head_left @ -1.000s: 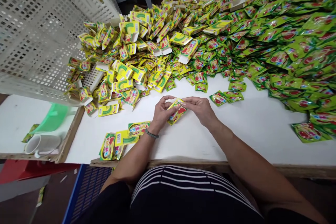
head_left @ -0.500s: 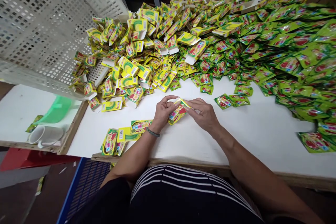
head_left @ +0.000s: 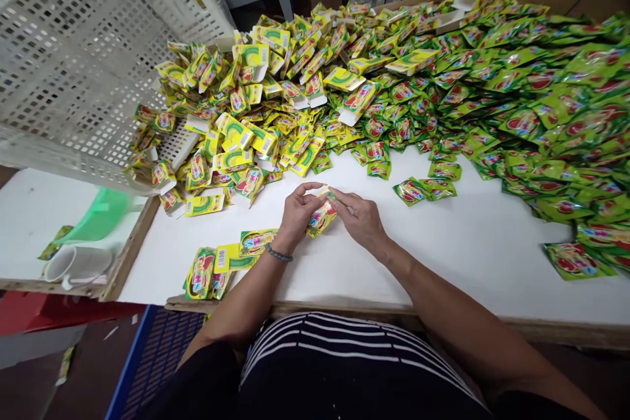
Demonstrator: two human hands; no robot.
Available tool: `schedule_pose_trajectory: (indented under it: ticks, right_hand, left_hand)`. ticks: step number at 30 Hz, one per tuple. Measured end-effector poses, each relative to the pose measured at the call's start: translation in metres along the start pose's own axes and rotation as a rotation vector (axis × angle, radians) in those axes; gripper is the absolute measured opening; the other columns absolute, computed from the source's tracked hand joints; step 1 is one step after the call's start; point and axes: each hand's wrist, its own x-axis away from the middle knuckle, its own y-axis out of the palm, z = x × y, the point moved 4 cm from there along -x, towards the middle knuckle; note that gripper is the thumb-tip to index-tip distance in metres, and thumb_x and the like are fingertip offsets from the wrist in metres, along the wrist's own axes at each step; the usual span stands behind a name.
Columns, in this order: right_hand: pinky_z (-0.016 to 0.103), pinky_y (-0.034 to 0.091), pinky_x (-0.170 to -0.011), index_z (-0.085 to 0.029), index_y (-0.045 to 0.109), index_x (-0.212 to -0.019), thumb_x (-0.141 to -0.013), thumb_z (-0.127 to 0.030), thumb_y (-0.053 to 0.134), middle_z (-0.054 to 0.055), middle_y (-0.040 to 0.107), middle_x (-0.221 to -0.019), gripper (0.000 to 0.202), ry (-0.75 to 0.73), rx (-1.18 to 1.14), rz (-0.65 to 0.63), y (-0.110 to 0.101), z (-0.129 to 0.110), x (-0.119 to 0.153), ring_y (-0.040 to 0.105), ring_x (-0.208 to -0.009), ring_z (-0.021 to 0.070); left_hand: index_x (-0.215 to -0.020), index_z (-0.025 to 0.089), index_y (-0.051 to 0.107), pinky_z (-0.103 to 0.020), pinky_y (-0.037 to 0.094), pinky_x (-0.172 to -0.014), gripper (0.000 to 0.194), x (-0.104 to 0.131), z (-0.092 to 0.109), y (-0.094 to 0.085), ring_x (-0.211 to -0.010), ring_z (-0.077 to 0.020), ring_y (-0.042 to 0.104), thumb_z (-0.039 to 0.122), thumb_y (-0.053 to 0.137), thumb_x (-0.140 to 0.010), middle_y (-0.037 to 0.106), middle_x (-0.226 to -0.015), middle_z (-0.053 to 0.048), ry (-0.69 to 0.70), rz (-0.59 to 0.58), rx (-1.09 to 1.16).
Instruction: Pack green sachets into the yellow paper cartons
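Observation:
In the head view, a small yellow candy box (head_left: 322, 217) with colourful printing is between my two hands above the white tabletop. My left hand (head_left: 294, 215), a dark bracelet at its wrist, grips the box's left side. The fingers of my right hand (head_left: 361, 215) press together at its upper right end, partly hiding it. Left of my left forearm lie several similar boxes (head_left: 237, 256) near the table's front edge. Beyond my hands, two green sachets (head_left: 412, 190) rest on the table.
A heap of yellow boxes (head_left: 246, 131) spills from a tipped white crate (head_left: 63, 65). Green sachets (head_left: 541, 121) are piled on the right. A white mug (head_left: 81, 264) and green plastic scoop (head_left: 101, 216) stand left, past a wooden edge (head_left: 132, 246). Below is a blue crate (head_left: 152, 354).
At the box's upper end, the pale flap that showed between my hands is now mostly covered by my fingers. My hands have drawn closer together. The whole view has shifted slightly.

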Motion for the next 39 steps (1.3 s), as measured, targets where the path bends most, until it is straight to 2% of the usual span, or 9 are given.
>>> schedule_pose_trajectory:
  ticks: [4,9,12,15,21,25,30,34,39]
  right_hand:
    - [0.043,0.048,-0.096,-0.022,0.07,-0.111,-0.094,-0.038,0.043,0.01,0.073,-0.11,0.036,-0.02,0.137,0.079,-0.021,0.025,-0.017,0.063,-0.108,0.0255]
    - [0.056,0.04,-0.097,-0.015,0.061,-0.123,-0.093,-0.033,0.042,0.018,0.061,-0.131,0.04,0.041,0.49,0.15,-0.047,0.068,-0.028,0.052,-0.122,0.0352]
    - [0.05,0.043,-0.091,-0.018,0.068,-0.105,-0.092,-0.026,0.044,0.013,0.068,-0.119,0.028,0.014,0.56,0.087,-0.046,0.078,-0.026,0.058,-0.11,0.0316]
    - [0.039,0.046,-0.084,-0.02,0.071,-0.088,-0.09,-0.019,0.046,0.009,0.072,-0.101,0.025,0.028,0.557,-0.031,-0.037,0.074,-0.024,0.062,-0.094,0.0248]
    - [0.033,0.045,-0.079,-0.019,0.068,-0.106,-0.088,-0.027,0.058,0.009,0.065,-0.099,0.023,0.213,0.63,-0.104,-0.035,0.066,-0.024,0.06,-0.094,0.0242]
    - [0.036,0.042,-0.087,-0.016,0.068,-0.102,-0.087,-0.034,0.061,0.012,0.063,-0.111,0.025,0.238,0.634,-0.119,-0.038,0.063,-0.022,0.056,-0.103,0.0272]
    - [0.034,0.04,-0.089,-0.013,0.061,-0.111,-0.087,-0.029,0.06,0.012,0.063,-0.11,0.03,0.289,0.605,-0.175,-0.036,0.058,-0.02,0.054,-0.105,0.0261]
    - [0.034,0.039,-0.09,-0.013,0.063,-0.108,-0.086,-0.034,0.062,0.014,0.063,-0.109,0.031,0.363,0.607,-0.238,-0.038,0.052,-0.021,0.055,-0.105,0.0276]
    - [0.031,0.04,-0.084,-0.012,0.062,-0.101,-0.082,-0.033,0.067,0.014,0.063,-0.11,0.028,0.445,0.565,-0.268,-0.041,0.045,-0.02,0.057,-0.107,0.0278]
  left_hand:
    - [-0.094,0.017,0.067,-0.022,0.025,-0.047,0.043,0.001,0.01,-0.014,-0.044,-0.0075,0.037,0.045,0.077,-0.064,0.05,-0.05,0.007,-0.031,-0.142,-0.521]
    - [-0.09,0.021,0.073,-0.026,0.029,-0.054,0.03,0.015,0.033,-0.069,-0.051,-0.0133,0.047,0.044,0.066,-0.072,0.059,-0.055,0.002,-0.083,-0.128,-1.128]
    - [-0.092,0.021,0.074,-0.026,0.031,-0.057,0.029,0.023,0.044,-0.104,-0.057,-0.0158,0.053,0.04,0.064,-0.073,0.064,-0.062,-0.001,-0.158,-0.104,-1.361]
    - [-0.09,0.022,0.075,-0.026,0.033,-0.059,0.028,0.021,0.055,-0.115,-0.067,-0.0174,0.058,0.04,0.066,-0.071,0.07,-0.076,-0.003,-0.197,-0.097,-1.564]
    - [-0.083,0.018,0.072,-0.027,0.034,-0.06,0.033,-0.028,0.076,-0.043,-0.069,-0.0177,0.06,0.044,0.053,-0.086,0.069,-0.073,-0.005,0.143,-0.06,-1.52]
    - [-0.094,0.017,0.071,-0.028,0.039,-0.066,0.025,-0.083,0.071,0.018,-0.079,-0.0208,0.063,0.031,0.052,-0.086,0.071,-0.084,-0.008,0.302,-0.073,-1.529]
    - [-0.102,0.009,0.067,-0.032,0.044,-0.084,0.025,-0.144,0.053,0.067,-0.105,-0.0269,0.06,0.014,0.051,-0.082,0.069,-0.102,-0.017,0.466,-0.072,-1.674]
    - [-0.101,0.007,0.067,-0.033,0.044,-0.086,0.031,-0.166,0.043,0.078,-0.101,-0.0261,0.063,0.005,0.042,-0.085,0.069,-0.1,-0.019,0.457,-0.091,-1.662]
    - [-0.098,0.015,0.069,-0.033,0.046,-0.079,0.029,-0.156,0.05,0.059,-0.088,-0.0257,0.066,0.012,0.044,-0.086,0.071,-0.088,-0.013,0.448,0.059,-1.444]
